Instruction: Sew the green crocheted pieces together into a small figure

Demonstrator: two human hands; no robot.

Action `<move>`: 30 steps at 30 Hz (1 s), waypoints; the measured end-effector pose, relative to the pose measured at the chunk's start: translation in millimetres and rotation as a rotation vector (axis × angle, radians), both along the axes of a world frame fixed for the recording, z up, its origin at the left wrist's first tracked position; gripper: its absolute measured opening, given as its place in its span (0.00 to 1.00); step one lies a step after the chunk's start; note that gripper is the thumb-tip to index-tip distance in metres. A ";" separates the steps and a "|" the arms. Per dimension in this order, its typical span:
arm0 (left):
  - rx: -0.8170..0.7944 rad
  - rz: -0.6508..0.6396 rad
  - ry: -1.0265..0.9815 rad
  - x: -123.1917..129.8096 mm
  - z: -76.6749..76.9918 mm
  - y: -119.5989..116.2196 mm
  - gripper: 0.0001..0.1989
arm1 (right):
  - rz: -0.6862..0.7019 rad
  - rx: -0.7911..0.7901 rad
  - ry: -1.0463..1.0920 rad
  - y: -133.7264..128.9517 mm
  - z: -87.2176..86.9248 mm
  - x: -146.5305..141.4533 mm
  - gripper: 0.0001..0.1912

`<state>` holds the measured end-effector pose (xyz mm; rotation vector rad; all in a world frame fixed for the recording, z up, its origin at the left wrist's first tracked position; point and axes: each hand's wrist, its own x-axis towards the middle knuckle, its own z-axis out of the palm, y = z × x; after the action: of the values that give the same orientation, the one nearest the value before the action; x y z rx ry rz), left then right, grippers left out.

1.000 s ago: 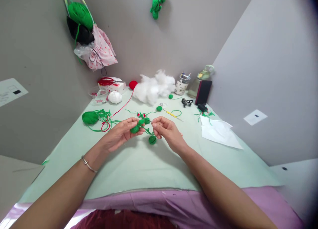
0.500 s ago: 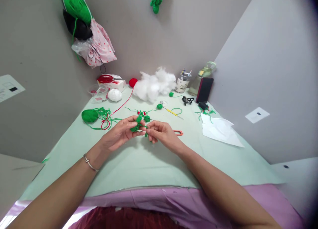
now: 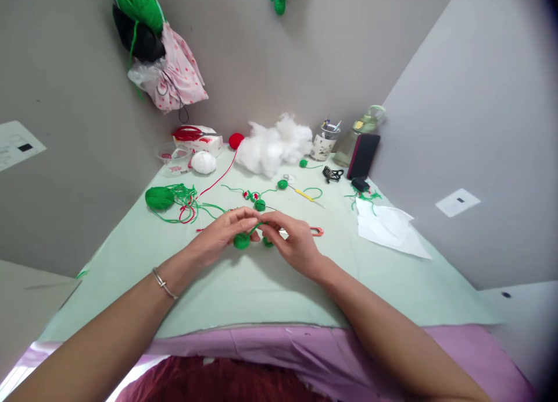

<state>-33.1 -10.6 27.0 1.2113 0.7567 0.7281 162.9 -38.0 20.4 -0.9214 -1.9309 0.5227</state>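
Note:
Above the front middle of the table, my left hand (image 3: 229, 230) and my right hand (image 3: 290, 236) meet at the fingertips. Green yarn (image 3: 256, 227) runs between them, pinched by both. A round green piece (image 3: 241, 241) hangs under my left fingers, and another green piece (image 3: 267, 242) shows partly below my right fingers. Just beyond the hands lie a green ball (image 3: 260, 205) and small red-and-white pieces (image 3: 251, 196). The fingertips partly hide each other.
A yellow-handled hook (image 3: 304, 195) and orange-handled scissors (image 3: 317, 231) lie beyond my right hand. Green yarn (image 3: 159, 198) is at left, white stuffing (image 3: 276, 146) at the back. White paper (image 3: 387, 227), a phone (image 3: 364, 156) and a bottle (image 3: 355, 137) stand or lie at right.
My fingertips have come together and turned downward. The round green piece, earlier up in my left fingers, now hangs below them. The view has shifted slightly.

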 end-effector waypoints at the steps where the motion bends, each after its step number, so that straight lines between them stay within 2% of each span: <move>1: -0.007 -0.021 -0.023 -0.2 -0.1 0.3 0.16 | 0.021 -0.008 0.005 0.3 -0.8 0.0 0.06; 5: -0.029 -0.071 -0.080 -1.0 -2.3 2.6 0.17 | 0.038 -0.129 0.072 0.9 -1.2 -0.5 0.06; 9: -0.057 -0.029 -0.101 -0.3 -1.6 2.1 0.12 | 0.057 -0.246 0.132 -0.7 1.7 -1.1 0.07; 12: -0.078 0.030 -0.135 1.0 0.2 0.8 0.13 | 0.073 -0.277 0.148 -2.1 4.1 -1.0 0.08; 16: -0.070 0.047 -0.150 1.3 -1.3 1.4 0.12 | 0.081 -0.306 0.171 -3.3 6.7 -1.2 0.11; 22: -0.092 0.118 -0.218 0.2 -2.1 1.4 0.10 | 0.061 -0.450 0.331 -0.8 8.4 -1.5 0.14; 30: -0.107 0.083 -0.213 2.2 -2.1 1.8 0.09 | 0.054 -0.510 0.286 3.6 4.7 -0.8 0.12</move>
<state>-30.9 -8.8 24.9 0.9923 0.6630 0.8601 162.1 -34.5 25.1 -1.0417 -1.5900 1.1495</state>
